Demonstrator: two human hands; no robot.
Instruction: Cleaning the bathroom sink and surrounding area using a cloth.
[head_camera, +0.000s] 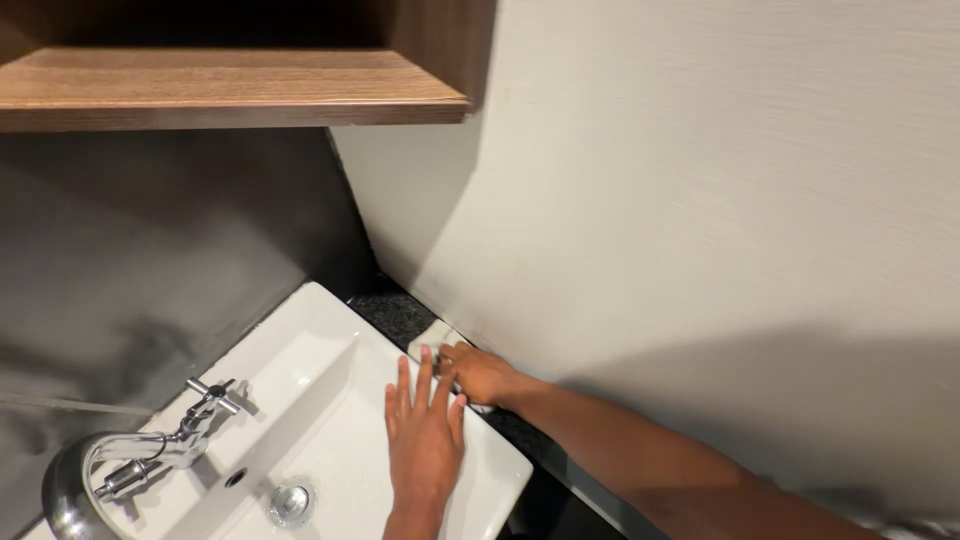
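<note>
Fingers of the right hand curl down onto a pale cloth; whether they clamp it I cannot tell. Beside the basin, a smooth off-white wall rises, with a wood-grain shelf high above. That basin is glossy white, rectangular, its long axis running from near right to far left. On its right rim the left hand lies flat, fingers slightly apart, pointing away. A curved chrome tap stands at its left side. Small and folded, the cloth sits on the dark speckled counter between basin and wall, lying along the wall.
</note>
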